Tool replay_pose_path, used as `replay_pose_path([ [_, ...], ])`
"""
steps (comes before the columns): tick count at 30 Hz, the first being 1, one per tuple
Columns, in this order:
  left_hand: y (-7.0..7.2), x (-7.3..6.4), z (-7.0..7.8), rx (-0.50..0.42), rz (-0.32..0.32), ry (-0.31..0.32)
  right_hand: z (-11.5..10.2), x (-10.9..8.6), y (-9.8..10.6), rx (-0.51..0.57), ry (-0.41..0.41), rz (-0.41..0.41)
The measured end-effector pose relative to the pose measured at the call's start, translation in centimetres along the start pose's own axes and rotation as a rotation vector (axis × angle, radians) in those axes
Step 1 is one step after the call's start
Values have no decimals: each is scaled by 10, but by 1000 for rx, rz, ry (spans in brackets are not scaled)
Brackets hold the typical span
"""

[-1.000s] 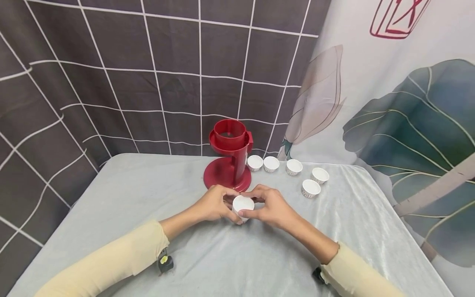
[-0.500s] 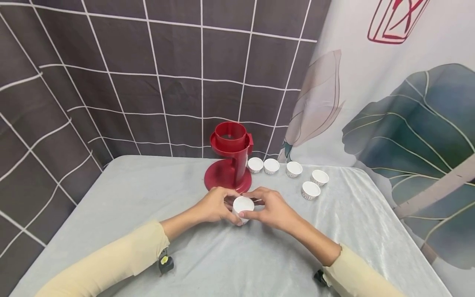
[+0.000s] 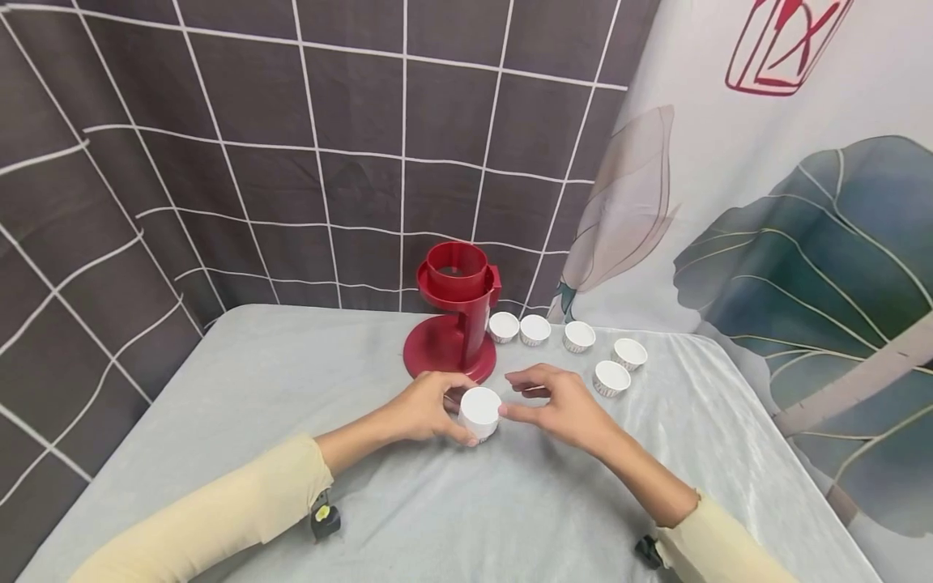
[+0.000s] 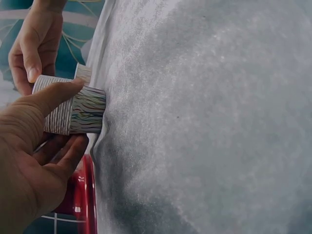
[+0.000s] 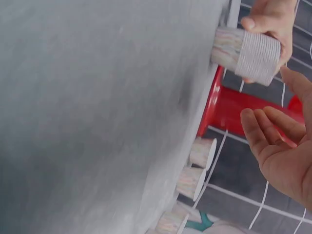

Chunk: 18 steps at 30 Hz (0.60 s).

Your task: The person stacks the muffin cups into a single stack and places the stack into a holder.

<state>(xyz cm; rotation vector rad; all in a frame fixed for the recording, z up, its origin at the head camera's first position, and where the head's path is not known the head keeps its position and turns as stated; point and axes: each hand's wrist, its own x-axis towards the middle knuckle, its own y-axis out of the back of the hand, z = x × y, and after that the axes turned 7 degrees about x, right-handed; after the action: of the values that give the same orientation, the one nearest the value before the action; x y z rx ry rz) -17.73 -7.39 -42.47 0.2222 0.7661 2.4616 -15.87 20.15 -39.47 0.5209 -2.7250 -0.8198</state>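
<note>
A stack of nested paper baking cups [image 3: 479, 414] stands on the cloth in front of the red stand, its white mouth facing up. In the left wrist view, the stack [image 4: 87, 114] shows closely layered rims and a streaked, coloured side. My left hand [image 3: 425, 407] grips it from the left, thumb on the near side and fingers on the far side. To its right is my right hand [image 3: 567, 411], fingers loosely bent and holding nothing. Its thumb tip is at the stack's rim; I cannot tell whether it touches.
The red stand [image 3: 466, 332], a round base with a ring holder on top, stands behind the stack. Several single baking cups [image 3: 579, 336] sit in a loose line at the back right. A grey cloth [image 3: 306, 364] covers the table, with a tiled-pattern curtain [image 3: 350, 190] behind.
My right hand has let go of the stack and moved away to the right, its fingers opening. The left hand keeps its grip, and the stack has hardly moved.
</note>
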Motion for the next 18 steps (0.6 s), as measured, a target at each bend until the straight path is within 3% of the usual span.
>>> replay_pose_path([
  [12, -2, -1, 0, -39, 43, -6, 14, -8, 31, -67, -68, 138],
  [18, -1, -1, 1, -23, 76, -43, 18, -11, 45, -85, -110, 162],
])
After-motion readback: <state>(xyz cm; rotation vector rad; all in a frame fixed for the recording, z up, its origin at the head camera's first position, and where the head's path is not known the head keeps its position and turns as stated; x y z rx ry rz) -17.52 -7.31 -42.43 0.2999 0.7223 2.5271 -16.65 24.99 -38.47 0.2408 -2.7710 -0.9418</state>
